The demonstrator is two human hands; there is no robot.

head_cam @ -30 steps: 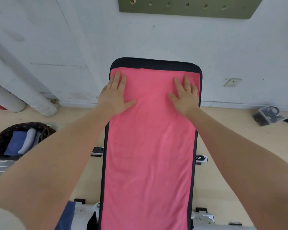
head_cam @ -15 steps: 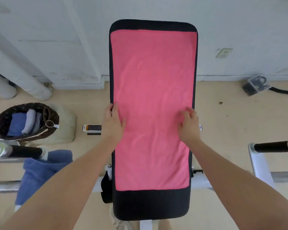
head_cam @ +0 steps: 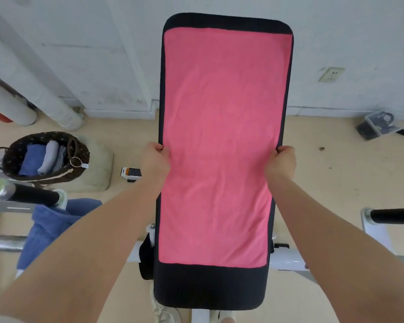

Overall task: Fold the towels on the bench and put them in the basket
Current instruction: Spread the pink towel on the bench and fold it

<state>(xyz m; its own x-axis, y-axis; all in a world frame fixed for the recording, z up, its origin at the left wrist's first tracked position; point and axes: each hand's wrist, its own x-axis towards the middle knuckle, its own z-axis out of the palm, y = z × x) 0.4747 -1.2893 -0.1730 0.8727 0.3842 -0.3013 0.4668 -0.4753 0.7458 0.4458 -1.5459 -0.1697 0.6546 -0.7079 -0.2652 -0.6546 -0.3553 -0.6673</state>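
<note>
Head view: hands pinch fuzzy pink towel [head_cam: 219, 148] edges, padded bench [head_cam: 210, 287].

Pink towel [head_cam: 219, 148]; black bench [head_cam: 210, 287]; brown basket [head_cam: 14, 148]

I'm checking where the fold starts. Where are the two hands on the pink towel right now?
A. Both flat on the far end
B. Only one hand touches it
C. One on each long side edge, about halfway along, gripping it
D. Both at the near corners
C: the left hand and right hand each grip a side edge of the pink towel, about midway along the bench.
</note>
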